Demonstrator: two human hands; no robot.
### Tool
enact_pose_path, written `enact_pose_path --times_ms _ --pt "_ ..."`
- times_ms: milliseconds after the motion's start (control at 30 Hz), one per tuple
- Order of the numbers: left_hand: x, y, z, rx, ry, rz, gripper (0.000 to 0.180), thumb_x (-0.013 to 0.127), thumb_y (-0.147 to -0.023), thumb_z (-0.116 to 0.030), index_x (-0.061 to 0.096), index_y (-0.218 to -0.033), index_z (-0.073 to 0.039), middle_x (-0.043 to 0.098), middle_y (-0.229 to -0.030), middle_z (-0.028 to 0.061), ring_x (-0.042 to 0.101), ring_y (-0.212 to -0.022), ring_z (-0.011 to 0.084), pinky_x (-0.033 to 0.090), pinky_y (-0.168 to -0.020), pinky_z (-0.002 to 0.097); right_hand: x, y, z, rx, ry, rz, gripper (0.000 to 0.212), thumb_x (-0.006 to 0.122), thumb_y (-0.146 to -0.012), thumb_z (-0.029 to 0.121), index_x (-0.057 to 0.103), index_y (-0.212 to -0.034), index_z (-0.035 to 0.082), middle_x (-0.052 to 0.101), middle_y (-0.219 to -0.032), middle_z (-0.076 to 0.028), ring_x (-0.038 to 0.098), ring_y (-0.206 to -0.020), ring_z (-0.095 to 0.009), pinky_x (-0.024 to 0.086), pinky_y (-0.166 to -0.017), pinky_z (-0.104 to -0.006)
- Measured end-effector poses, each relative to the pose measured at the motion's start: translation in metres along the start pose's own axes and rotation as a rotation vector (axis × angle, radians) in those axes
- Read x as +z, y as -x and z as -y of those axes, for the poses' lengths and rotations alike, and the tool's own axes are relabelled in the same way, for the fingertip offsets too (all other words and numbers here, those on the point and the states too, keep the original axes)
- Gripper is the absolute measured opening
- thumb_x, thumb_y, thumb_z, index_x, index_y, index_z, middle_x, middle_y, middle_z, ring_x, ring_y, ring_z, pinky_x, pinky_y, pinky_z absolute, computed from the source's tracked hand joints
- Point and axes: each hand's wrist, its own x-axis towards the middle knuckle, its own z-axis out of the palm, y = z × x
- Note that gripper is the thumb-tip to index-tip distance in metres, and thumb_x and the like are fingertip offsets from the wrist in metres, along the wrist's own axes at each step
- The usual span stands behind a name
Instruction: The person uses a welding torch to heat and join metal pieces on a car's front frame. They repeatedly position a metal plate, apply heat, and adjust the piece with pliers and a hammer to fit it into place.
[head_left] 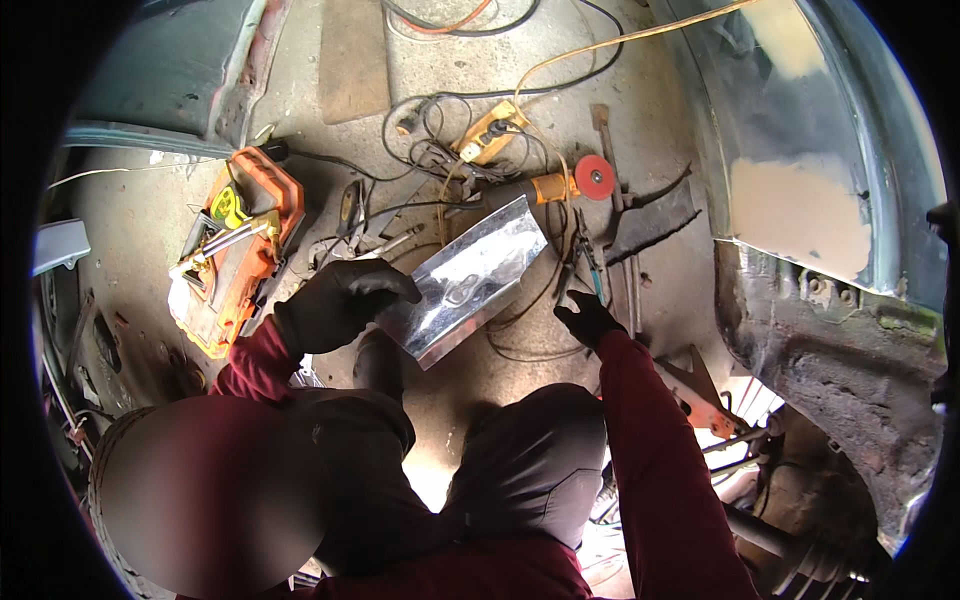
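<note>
My left hand (345, 300), in a black glove, grips the near left end of a shiny bent piece of sheet metal (475, 275). The sheet is held up at a slant over the floor, with a folded strip along its lower edge. My right hand (590, 320), also in a black glove, is apart from the sheet with thumb and finger spread and nothing visible between them. Just beyond its fingertips lies a hand tool with teal and dark handles (597, 278). Behind the sheet lies an orange and black angle grinder (545, 190) with a red disc (595, 177).
An orange tool case (285, 215) holding a tape measure (230, 205) stands at the left. A yellow power strip (492, 132) and tangled cables lie farther off. Dark metal scraps (655, 225) are on the concrete. A car body panel (800, 215) rises at the right.
</note>
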Motion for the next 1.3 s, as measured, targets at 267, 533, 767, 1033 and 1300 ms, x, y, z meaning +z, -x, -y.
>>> enact_pose_path --times_ms 267,533,767,1033,1300 --pt "-0.022 0.033 -0.027 -0.103 -0.021 -0.065 0.036 0.058 -0.102 0.013 0.077 -0.125 -0.006 0.076 -0.113 0.004 0.065 -0.098 0.0128 0.053 -0.091 0.032 0.059 -0.043 0.001 -0.029 -0.227 -0.121 0.09 0.073 -0.1 0.058 0.043 -0.17 0.011 0.054 -0.16 -0.03 0.058 -0.145 -0.044 0.048 -0.12 -0.0502" --pt "-0.031 0.053 -0.042 -0.097 0.182 -0.128 0.034 0.051 -0.108 0.011 0.075 -0.129 -0.002 0.076 -0.127 0.0056 0.068 -0.122 0.0132 0.051 -0.109 0.0305 0.02 -0.025 0.007 -0.035 -0.227 -0.492 0.047 0.069 -0.106 0.035 0.065 -0.144 0.007 0.078 -0.111 -0.02 0.076 -0.095 -0.037 0.062 -0.084 -0.0467" --pt "-0.025 0.079 -0.108 -0.071 0.4 -0.175 0.031 0.051 -0.115 0.004 0.073 -0.135 -0.002 0.075 -0.137 0.0072 0.067 -0.133 0.016 0.05 -0.116 0.0335 -0.067 0.08 0.05 0.02 -0.892 -0.68 0.048 0.064 -0.107 0.013 0.063 -0.152 -0.003 0.078 -0.093 -0.013 0.073 -0.073 -0.018 0.062 -0.065 -0.033" --pt "-0.013 0.167 -0.267 -0.211 0.282 -0.331 0.024 0.061 -0.112 -0.001 0.075 -0.131 0.0 0.078 -0.13 0.0089 0.069 -0.121 0.0162 0.053 -0.106 0.0321 -0.076 0.238 0.144 -0.003 -1.665 -0.245 0.028 0.073 -0.108 0.019 0.07 -0.131 0.004 0.072 -0.105 -0.008 0.072 -0.085 -0.024 0.065 -0.077 -0.0445" --pt "0.002 0.233 -0.456 -0.195 0.278 -0.319 0.026 0.061 -0.109 -0.008 0.076 -0.128 0.0 0.066 -0.092 -0.0045 0.048 -0.074 0.0034 0.04 -0.066 0.0252 -0.118 0.456 0.244 0.072 -1.675 0.187 0.071 0.07 -0.11 0.023 0.04 -0.171 0.005 0.074 -0.116 -0.014 0.075 -0.095 -0.02 0.067 -0.085 -0.0413"
